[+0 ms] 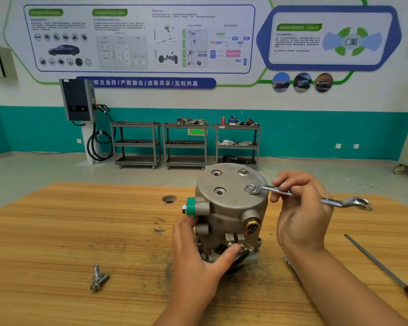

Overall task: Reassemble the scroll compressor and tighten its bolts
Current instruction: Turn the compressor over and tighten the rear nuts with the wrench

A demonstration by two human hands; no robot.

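Wooden desk (80, 231) first, broad and scuffed, and near its middle the scroll compressor (231, 215) stands upright on it, round grey cover uppermost; from where I stand the housing looks closed up already, so the job seems to be at the bolting stage. The left hand (198, 255) steadies the lower body, its fingers (186, 222) curled round the far side and the thumb pressed against the fittings at the front. The right hand (299, 208) is beside the cover's rim, its fingers (285, 182) wrapped over the shank of a wrench (353, 203). The ring end sits on a seated bolt (250, 188) on the cover; a second bolt (243, 171) is in place behind it; two empty holes (219, 191) show further left. A long file (375, 262) with a yellow handle lies well apart at the right edge; two loose bolts (99, 277) lie touching each other at the left. I judge that this bolt wants a firm swing while the body is held from turning; then the loose bolts must go into the open holes.
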